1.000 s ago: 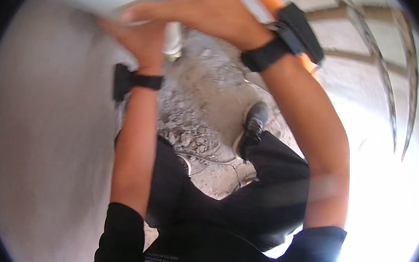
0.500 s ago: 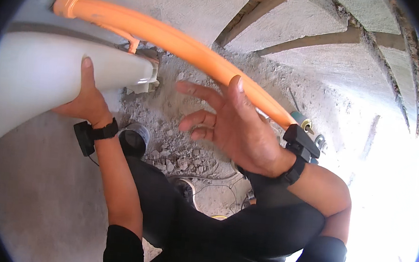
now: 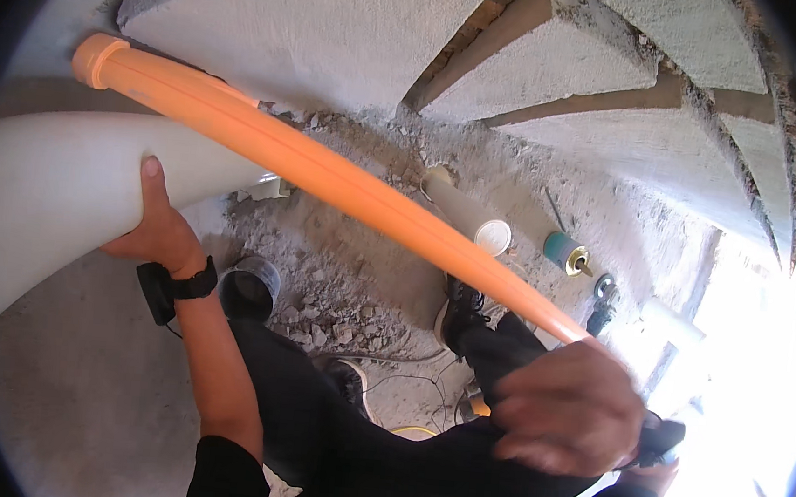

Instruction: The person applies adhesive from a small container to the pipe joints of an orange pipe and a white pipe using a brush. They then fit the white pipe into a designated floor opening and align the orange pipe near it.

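A large white pipe comes in from the left. My left hand grips its near side, thumb over the top and the other fingers hidden beneath. Across the view, slanting down to the right, runs a long orange pipe with a collar at its far left end; it passes in front of the white pipe's end. At the orange pipe's near right end is my right hand, its fingers bent and smeared by motion. Whether it grips the pipe or only lies by it cannot be made out.
A dark bucket stands beside broken rubble. Along the wall are a capped pale pipe, a green-banded cylinder and a dark fitting. Cables lie near my feet. Grooves cut the plastered wall.
My right hand has swung down and to the right, from open before the orange pipe to its near end. The orange pipe's right end has come lower and nearer. The white pipe sits slightly lower.
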Demonstrator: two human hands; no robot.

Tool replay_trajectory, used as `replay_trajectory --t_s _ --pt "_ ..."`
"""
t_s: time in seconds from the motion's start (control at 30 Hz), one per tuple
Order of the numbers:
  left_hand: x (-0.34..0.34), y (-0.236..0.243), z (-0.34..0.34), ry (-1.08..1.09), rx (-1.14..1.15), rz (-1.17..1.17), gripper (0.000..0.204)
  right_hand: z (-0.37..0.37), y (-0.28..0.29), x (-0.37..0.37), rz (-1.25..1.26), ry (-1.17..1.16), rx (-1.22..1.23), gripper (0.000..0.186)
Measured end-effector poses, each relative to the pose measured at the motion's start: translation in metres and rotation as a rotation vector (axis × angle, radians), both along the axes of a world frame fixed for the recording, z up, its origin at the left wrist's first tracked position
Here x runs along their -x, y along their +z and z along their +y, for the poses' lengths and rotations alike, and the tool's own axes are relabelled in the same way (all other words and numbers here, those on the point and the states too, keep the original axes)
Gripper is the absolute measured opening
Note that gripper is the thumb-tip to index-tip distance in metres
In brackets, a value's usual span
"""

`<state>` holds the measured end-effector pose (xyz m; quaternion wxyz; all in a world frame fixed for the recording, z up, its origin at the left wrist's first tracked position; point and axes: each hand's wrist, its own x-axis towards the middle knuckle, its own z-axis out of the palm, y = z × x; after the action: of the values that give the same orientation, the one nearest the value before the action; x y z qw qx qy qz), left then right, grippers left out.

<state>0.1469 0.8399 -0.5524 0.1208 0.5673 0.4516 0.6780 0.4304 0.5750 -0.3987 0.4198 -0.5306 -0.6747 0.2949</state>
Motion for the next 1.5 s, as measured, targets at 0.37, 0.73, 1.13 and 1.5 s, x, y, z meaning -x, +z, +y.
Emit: replay_trajectory --t_s 0.37,0.73,1.13,1.5 --pt "0.006 -0.015 0.002 -0.005 0.044 0.069 0.045 -0.018 -0.028 -0.040 -0.223 0.159 0.643 0.054" --pt "-0.008 -0.023 0.004 -0.043 0.040 -0.097 0.047 0.017 0.002 -0.066 -0.468 0.106 0.460 0.055" --pt "0.018 -0.019 0.000 0.036 0.037 0.171 0.041 0.037 -0.032 -0.115 -0.920 -0.258 0.066 0.047" --pt "-0.001 -0.006 -0.002 0.000 0.077 0.119 0.037 0.072 -0.060 -0.154 -1.304 -0.622 -0.466 0.038"
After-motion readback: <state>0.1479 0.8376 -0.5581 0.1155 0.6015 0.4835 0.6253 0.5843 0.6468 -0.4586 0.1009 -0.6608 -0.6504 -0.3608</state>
